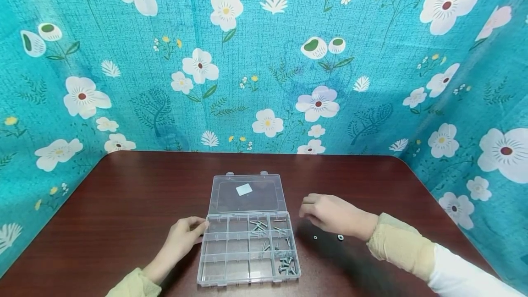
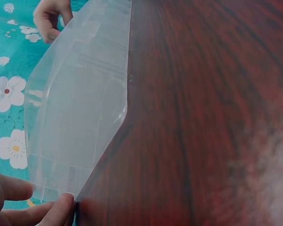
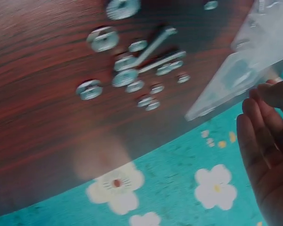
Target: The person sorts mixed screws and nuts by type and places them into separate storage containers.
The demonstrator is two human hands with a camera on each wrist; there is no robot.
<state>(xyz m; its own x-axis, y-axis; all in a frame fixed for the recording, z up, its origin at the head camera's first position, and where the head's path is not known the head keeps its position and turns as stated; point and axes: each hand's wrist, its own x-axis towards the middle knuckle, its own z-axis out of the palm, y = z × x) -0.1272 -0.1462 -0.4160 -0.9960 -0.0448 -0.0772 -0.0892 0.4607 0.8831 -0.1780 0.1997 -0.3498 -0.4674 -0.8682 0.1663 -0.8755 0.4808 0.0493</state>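
A clear plastic compartment box (image 1: 247, 282) lies on the table, its lid (image 1: 260, 203) folded back. My left hand (image 1: 183, 237) grips its left edge near the hinge, thumb at the rim and fingers along the side. Screws (image 1: 285, 266) fill some compartments in the two right columns. Just beyond the right edge, my right hand (image 1: 330, 212) hovers, fingers bent loosely downward in the head view. Nothing shows between its fingers (image 3: 259, 136) in the right wrist view. On the table near that hand lie two loose screws (image 3: 155, 46) and several washers (image 3: 104, 40), somewhat blurred.
The dark wooden table (image 1: 136, 196) reaches back to a blue floral cloth (image 1: 255, 81) that hangs behind and at the sides. A white label (image 1: 244, 189) shows at the lid. A dark washer (image 1: 340, 238) and a tiny ring (image 1: 315, 237) lie right of the box.
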